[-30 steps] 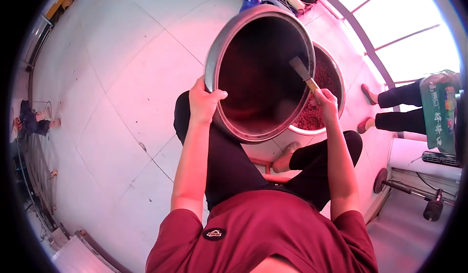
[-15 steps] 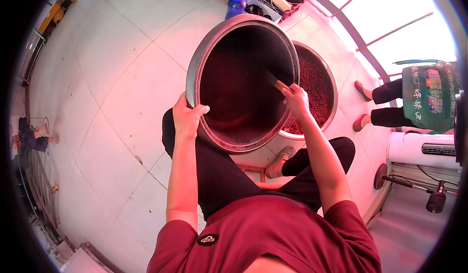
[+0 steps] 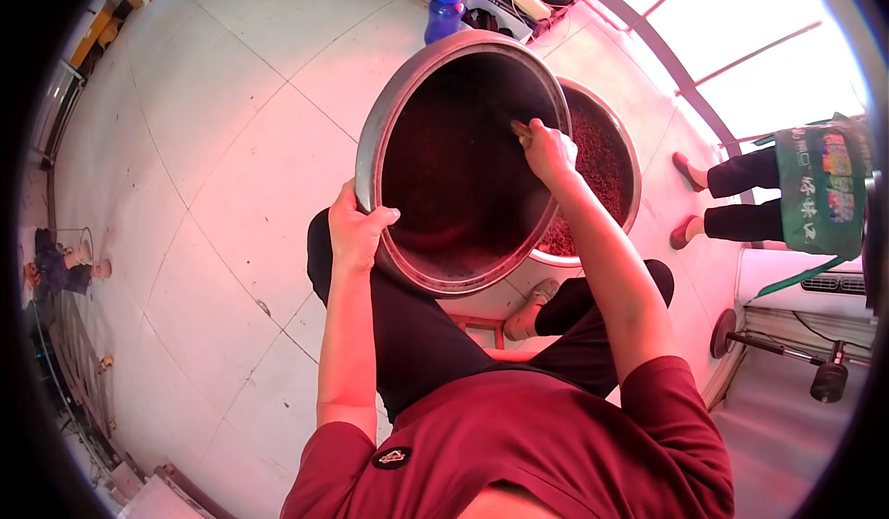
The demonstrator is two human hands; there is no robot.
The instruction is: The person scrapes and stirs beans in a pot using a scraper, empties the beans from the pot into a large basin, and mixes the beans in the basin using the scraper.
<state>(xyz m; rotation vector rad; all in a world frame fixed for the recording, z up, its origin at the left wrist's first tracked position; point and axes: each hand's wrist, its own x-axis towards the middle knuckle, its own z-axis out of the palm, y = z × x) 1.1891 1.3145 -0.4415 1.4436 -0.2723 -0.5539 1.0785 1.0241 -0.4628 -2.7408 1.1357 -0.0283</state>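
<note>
A large round metal pot (image 3: 370, 153) is tipped toward me above my lap, its dark interior facing up at me. My left hand (image 3: 357, 232) is closed around its lower left rim, thumb over the edge. Inside the mouth, at the right, my right hand (image 3: 548, 153) grips a wooden-handled, brush-like tool (image 3: 520, 129). The tool's head is lost in the dark interior. Partly hidden behind the pot stands a wide basin (image 3: 636, 172) holding a dark red, granular heap (image 3: 600, 160).
A blue bottle (image 3: 444, 14) stands just beyond the pot, beside a box of odds and ends (image 3: 500, 14). At the right, another person (image 3: 745, 172) stands by the window with a green bag (image 3: 822, 186). A dumbbell-like bar (image 3: 778, 348) lies lower right.
My right hand has moved up and slightly left with the tool, deeper over the pot's mouth. The pot has barely shifted. The other person's green bag has moved slightly right.
</note>
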